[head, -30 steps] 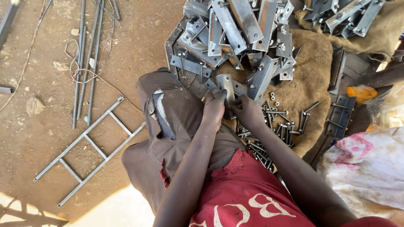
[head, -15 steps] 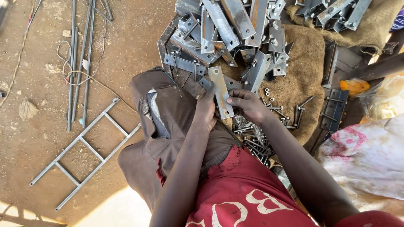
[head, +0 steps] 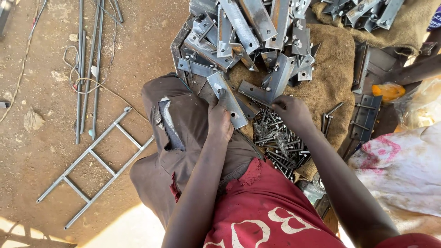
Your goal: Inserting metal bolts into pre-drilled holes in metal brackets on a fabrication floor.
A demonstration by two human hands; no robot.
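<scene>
I sit on the dirt ground with a bent knee in torn brown trousers. My left hand grips a flat grey metal bracket with a hole near its upper end, held slantwise above my knee. My right hand reaches down with fingers curled onto a heap of dark metal bolts that lies on brown burlap. What its fingers hold is hidden. Just beyond both hands is a large pile of similar angled steel brackets.
A small ladder-like welded steel frame and several long thin rods lie on the dirt at left. More brackets sit on burlap at top right. Dark metal plates, an orange object and a white floral cloth are at right.
The bracket has gone from both hands to my left hand alone and now lies tilted. My right hand has moved off it to the right and down onto the bolts.
</scene>
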